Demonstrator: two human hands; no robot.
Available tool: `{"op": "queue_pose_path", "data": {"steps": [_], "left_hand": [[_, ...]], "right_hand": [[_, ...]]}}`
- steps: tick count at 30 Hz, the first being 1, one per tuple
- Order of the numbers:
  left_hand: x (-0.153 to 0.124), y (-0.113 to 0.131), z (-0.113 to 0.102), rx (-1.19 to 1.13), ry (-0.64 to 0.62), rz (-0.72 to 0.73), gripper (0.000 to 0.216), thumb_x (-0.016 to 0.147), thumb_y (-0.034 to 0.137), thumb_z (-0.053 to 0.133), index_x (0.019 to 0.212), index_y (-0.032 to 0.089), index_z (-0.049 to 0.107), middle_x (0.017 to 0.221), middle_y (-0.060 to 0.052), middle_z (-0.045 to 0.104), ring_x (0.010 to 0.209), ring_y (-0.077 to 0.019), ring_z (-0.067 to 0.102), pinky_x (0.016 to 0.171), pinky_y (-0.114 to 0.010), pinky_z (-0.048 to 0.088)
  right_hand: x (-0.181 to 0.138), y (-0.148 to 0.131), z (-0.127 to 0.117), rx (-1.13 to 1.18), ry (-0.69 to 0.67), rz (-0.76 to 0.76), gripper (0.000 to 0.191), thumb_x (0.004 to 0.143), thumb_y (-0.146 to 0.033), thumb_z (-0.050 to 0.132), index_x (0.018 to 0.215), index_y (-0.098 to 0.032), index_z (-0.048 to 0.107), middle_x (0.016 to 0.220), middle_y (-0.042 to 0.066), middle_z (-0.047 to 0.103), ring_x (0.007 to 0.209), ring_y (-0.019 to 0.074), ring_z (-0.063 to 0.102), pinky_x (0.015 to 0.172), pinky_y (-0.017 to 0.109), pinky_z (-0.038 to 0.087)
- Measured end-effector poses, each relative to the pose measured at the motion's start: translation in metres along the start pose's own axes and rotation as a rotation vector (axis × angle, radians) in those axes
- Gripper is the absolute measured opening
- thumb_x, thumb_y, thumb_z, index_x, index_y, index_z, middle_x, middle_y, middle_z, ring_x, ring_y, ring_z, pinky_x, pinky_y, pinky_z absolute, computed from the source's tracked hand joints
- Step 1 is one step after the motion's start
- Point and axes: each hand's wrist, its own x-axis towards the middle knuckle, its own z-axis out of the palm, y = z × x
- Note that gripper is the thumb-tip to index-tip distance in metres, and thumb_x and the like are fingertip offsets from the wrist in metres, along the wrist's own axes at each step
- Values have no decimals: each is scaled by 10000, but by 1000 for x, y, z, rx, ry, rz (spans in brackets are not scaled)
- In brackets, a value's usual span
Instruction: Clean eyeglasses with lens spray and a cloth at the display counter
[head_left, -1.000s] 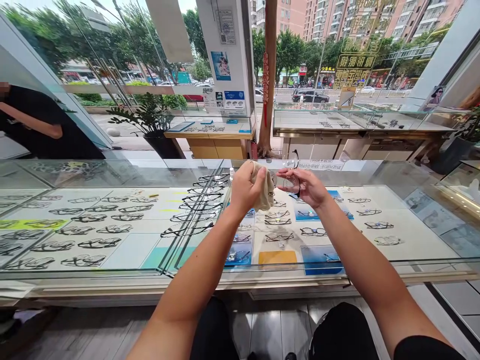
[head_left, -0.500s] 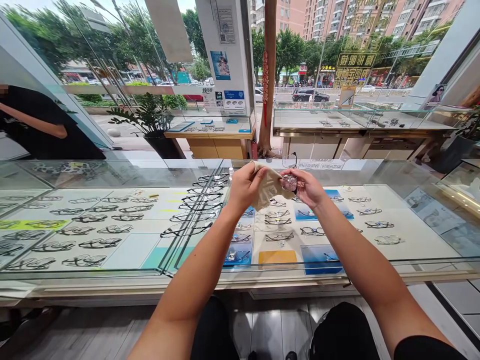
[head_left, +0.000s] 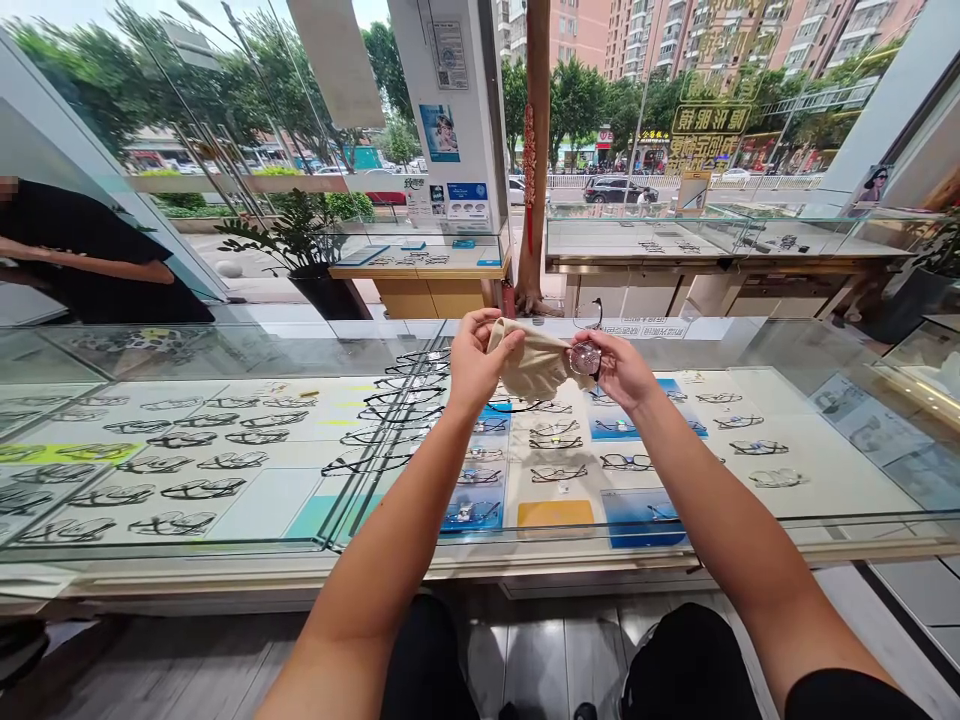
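Observation:
Above the glass counter, my left hand (head_left: 477, 362) is closed on a beige cleaning cloth (head_left: 534, 366), pinching its left end. The cloth stretches to the right and hangs in folds. My right hand (head_left: 624, 370) grips a pair of eyeglasses (head_left: 585, 357), whose round lens faces me and touches or nearly touches the cloth's right end. One dark temple arm sticks up behind the fingers. The cloth and fingers hide the other part of the glasses.
Under my hands runs a glass display counter (head_left: 847, 485) with rows of eyeglasses (head_left: 201, 488) inside. A row of dark frames (head_left: 405, 412) lies left of my arm. At far left is a person in black (head_left: 97, 240). Beyond stand more showcases (head_left: 442, 275) and a potted plant (head_left: 300, 240).
My left hand has shifted slightly left and up, its fingers loosening at the cloth's edge, and the cloth is drawn out flatter. The eyeglasses have moved slightly right. The person at left lowered an arm.

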Motion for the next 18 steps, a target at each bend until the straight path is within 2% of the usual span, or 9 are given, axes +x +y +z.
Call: {"op": "queue_pose_path", "data": {"steps": [4, 8, 12, 18], "left_hand": [[2, 2, -2, 42, -71, -71, 589, 707, 591, 996, 1069, 202, 742, 953, -58, 770, 838, -185, 705, 743, -295, 570], [0, 6, -1, 108, -83, -33, 498, 782, 646, 923, 885, 192, 747, 842, -37, 737, 763, -170, 654, 715, -297, 534], [-5, 13, 0, 192, -77, 71, 490, 872, 675, 844, 883, 197, 738, 847, -40, 737, 797, -181, 665, 758, -309, 540], [-13, 22, 4, 338, -42, 210, 391, 1000, 595, 742, 918, 219, 672, 864, -22, 715, 810, -171, 643, 781, -307, 518]], "right_hand": [[1, -4, -4, -33, 24, -36, 221, 813, -402, 929, 881, -203, 861, 974, 68, 864, 887, 190, 795, 872, 298, 672], [1, -8, -6, -83, 55, -58, 257, 799, -446, 931, 882, -213, 861, 992, 69, 864, 883, 201, 789, 830, 311, 654], [1, -10, -7, -101, 60, -65, 286, 765, -478, 946, 866, -223, 863, 983, 64, 863, 900, 209, 783, 819, 313, 645], [-1, -10, -4, -101, 55, -64, 296, 730, -494, 962, 845, -237, 871, 947, 46, 862, 872, 195, 769, 784, 299, 637]]}}
